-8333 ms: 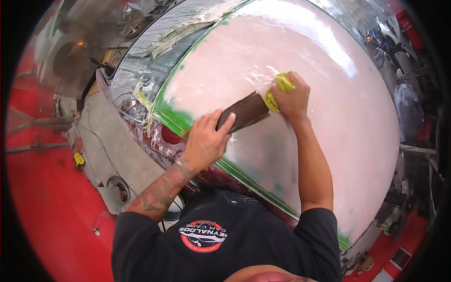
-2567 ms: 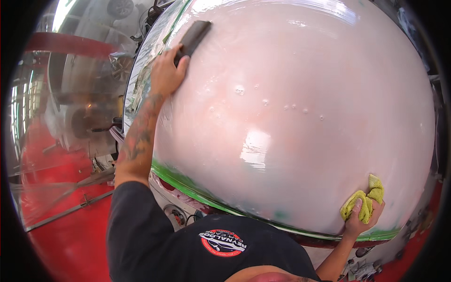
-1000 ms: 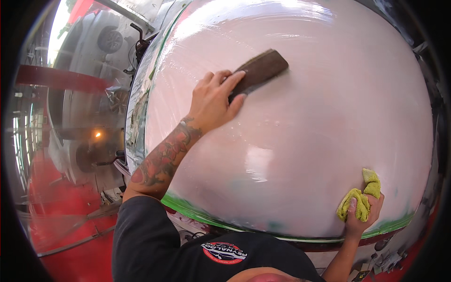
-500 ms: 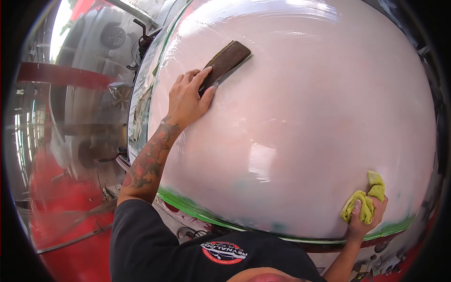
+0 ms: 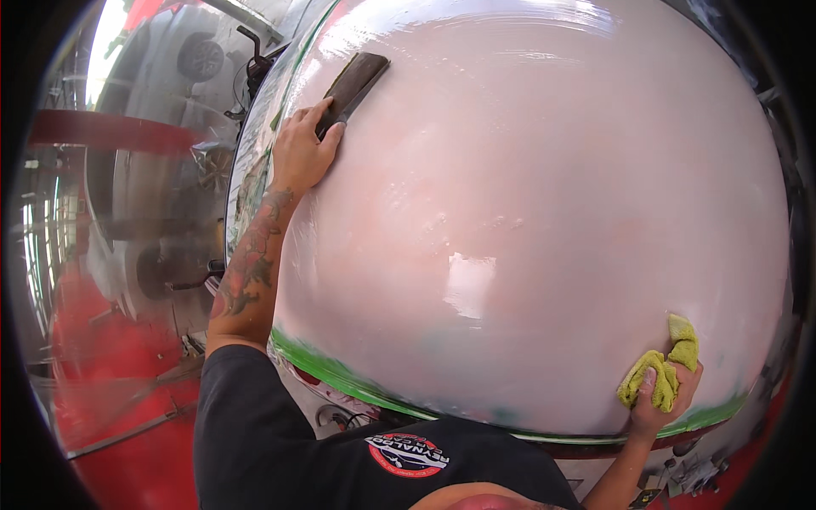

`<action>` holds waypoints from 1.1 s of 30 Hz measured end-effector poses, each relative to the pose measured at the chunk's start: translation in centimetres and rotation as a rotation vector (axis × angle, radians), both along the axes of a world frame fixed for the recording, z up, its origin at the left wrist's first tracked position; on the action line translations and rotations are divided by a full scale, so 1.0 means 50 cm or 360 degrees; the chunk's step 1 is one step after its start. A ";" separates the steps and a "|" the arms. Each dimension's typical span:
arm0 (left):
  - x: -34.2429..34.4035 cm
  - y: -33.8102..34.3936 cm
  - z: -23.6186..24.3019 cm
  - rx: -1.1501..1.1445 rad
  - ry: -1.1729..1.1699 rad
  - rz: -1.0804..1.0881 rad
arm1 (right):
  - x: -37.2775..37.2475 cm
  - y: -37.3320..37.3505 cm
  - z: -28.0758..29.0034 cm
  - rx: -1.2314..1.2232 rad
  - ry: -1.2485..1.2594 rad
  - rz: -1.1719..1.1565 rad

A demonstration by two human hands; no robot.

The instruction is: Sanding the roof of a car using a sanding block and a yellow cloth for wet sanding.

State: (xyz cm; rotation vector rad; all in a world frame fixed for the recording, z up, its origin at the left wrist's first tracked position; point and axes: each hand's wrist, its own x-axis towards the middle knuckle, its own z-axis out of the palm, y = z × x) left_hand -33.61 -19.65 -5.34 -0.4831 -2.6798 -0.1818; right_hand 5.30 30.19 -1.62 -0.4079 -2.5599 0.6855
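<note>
A long dark sanding block (image 5: 357, 85) lies flat on a wet, pinkish-white car panel (image 5: 552, 212), near the panel's far left edge. My left hand (image 5: 302, 151) grips its near end, thumb along one side and fingers over the other. At the lower right of the panel, my right hand (image 5: 659, 415) is closed around a crumpled yellow-green cloth (image 5: 650, 381), resting on the surface. The underside of the block is hidden.
Green masking tape (image 5: 340, 374) borders the panel's near edge. Masking film covers the left side, with grey wheels (image 5: 201, 59) beyond it. Assorted small items (image 5: 693, 476) lie at the lower right, below the panel.
My left hand has slid the sanding block to the left and farther away across the panel. The right hand and the cloth have hardly moved.
</note>
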 end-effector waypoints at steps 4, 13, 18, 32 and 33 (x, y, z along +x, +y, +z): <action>-0.132 -0.035 0.045 0.0228 -0.0438 0.0518 | 0.004 0.011 0.000 0.0031 -0.0032 0.0052; -0.092 -0.070 0.005 -0.0010 -0.0429 0.0557 | -0.006 -0.010 0.000 -0.0045 -0.0050 0.0060; -0.105 -0.105 0.036 0.0109 -0.0466 0.0551 | 0.002 0.005 -0.002 -0.0038 -0.0043 -0.0007; -0.056 -0.102 0.026 0.0001 -0.0378 0.0493 | 0.002 -0.003 0.003 0.0007 -0.0014 0.0014; -0.108 -0.121 0.027 -0.0036 -0.0352 0.0610 | 0.002 0.002 0.000 -0.0019 -0.0006 0.0044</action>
